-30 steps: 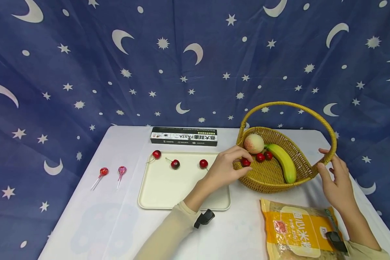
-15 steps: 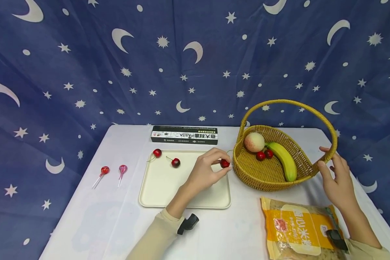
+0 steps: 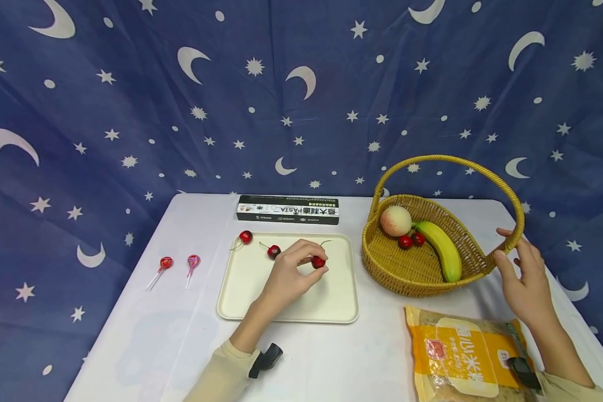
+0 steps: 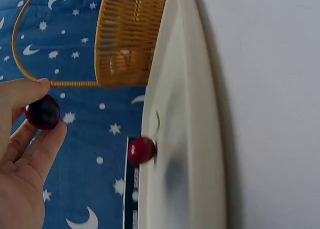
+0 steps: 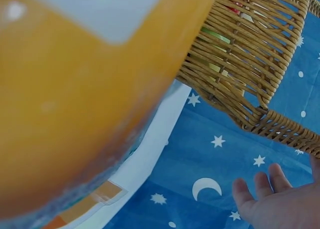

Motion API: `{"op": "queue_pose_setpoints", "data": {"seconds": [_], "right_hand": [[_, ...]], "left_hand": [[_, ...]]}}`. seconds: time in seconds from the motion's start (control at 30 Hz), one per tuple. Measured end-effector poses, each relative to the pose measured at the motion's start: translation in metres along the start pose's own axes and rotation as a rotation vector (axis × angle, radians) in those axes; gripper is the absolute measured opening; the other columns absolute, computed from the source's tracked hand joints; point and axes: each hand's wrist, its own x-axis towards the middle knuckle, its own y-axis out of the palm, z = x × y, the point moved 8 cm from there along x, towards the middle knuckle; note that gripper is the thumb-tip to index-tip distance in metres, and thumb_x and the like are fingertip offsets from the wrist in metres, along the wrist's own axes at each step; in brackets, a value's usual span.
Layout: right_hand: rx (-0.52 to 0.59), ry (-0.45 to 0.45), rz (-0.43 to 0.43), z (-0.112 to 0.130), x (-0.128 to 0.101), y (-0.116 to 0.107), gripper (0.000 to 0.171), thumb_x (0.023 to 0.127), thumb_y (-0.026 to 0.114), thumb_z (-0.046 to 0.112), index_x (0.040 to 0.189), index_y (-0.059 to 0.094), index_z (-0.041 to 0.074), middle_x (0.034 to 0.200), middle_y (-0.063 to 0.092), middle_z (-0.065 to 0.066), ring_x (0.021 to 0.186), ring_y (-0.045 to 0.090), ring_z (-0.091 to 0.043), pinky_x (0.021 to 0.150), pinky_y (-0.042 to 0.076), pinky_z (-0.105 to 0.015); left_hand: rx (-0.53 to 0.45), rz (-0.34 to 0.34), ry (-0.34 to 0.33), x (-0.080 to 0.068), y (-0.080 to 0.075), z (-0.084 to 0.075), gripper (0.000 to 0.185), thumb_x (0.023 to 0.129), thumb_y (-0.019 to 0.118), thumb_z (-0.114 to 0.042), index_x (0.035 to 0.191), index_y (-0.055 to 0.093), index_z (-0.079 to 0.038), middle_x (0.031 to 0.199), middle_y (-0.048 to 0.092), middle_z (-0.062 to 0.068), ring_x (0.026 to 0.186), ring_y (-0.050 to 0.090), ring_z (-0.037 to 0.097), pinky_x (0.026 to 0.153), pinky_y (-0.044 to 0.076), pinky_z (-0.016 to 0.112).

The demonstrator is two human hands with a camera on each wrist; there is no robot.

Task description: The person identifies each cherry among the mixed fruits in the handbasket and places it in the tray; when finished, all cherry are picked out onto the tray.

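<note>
My left hand [image 3: 317,263] pinches a red cherry [image 3: 319,260] between thumb and fingers just above the cream tray [image 3: 291,307]. The left wrist view shows the same hand [image 4: 47,109] on that cherry [image 4: 42,112], with another stemmed cherry [image 4: 141,150] lying on the tray [image 4: 190,139] near its far rim. Two more cherries [image 3: 245,237] [image 3: 273,252] lie at the tray's back left. To the right, my open right hand [image 3: 503,245] hovers by the handle base of the wicker basket [image 3: 417,279]. Its fingers [image 5: 272,186] are spread just below the handle [image 5: 280,129].
The basket holds a peach [image 3: 395,220], a banana [image 3: 442,248] and two cherries [image 3: 411,240]. A pasta box [image 3: 287,209] lies behind the tray. Two lollipops [image 3: 166,262] [image 3: 193,261] lie at the left. An orange food bag [image 3: 464,352] lies in front of the basket.
My left hand took a cherry out of the basket and carried it left to over the tray. The right hand stayed beside the basket handle.
</note>
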Motion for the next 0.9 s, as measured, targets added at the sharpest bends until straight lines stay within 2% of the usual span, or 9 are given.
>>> {"op": "queue_pose_setpoints", "data": {"seconds": [0.13,0.37,0.63,0.9], "right_hand": [[-0.003,0.008,0.009,-0.001,0.000,0.001,0.049,0.113,0.050,0.021,0.161,0.046,0.019,0.164,0.039,0.025,0.155,0.026,-0.002,0.109,0.019,-0.009],[0.004,0.001,-0.001,-0.001,0.000,0.000,0.048,0.113,0.051,0.021,0.161,0.046,0.020,0.157,0.038,0.035,0.151,0.027,0.005,0.107,0.019,-0.007],[0.004,0.004,0.006,-0.002,-0.001,0.001,0.049,0.113,0.049,0.020,0.162,0.044,0.020,0.161,0.037,0.032,0.155,0.025,0.002,0.110,0.018,-0.007],[0.010,-0.007,-0.007,-0.001,-0.001,0.001,0.048,0.113,0.050,0.019,0.161,0.046,0.019,0.157,0.037,0.036,0.152,0.026,0.006,0.110,0.018,-0.008]], "left_hand": [[0.034,-0.026,-0.037,-0.012,-0.015,0.008,0.024,0.085,0.086,0.001,0.105,0.077,-0.009,0.115,0.075,0.007,0.109,0.072,0.020,0.095,0.064,0.030],[0.125,-0.087,-0.080,-0.029,-0.044,0.019,0.025,0.084,0.087,0.000,0.104,0.077,-0.009,0.115,0.075,0.002,0.108,0.073,0.020,0.093,0.065,0.034],[0.179,-0.185,-0.125,-0.050,-0.079,0.030,0.028,0.081,0.089,0.005,0.101,0.077,-0.011,0.111,0.076,0.004,0.104,0.073,0.020,0.091,0.066,0.035],[0.212,-0.229,-0.153,-0.065,-0.095,0.038,0.028,0.080,0.089,0.005,0.102,0.078,-0.009,0.110,0.075,0.003,0.098,0.074,0.020,0.088,0.066,0.035]]}}
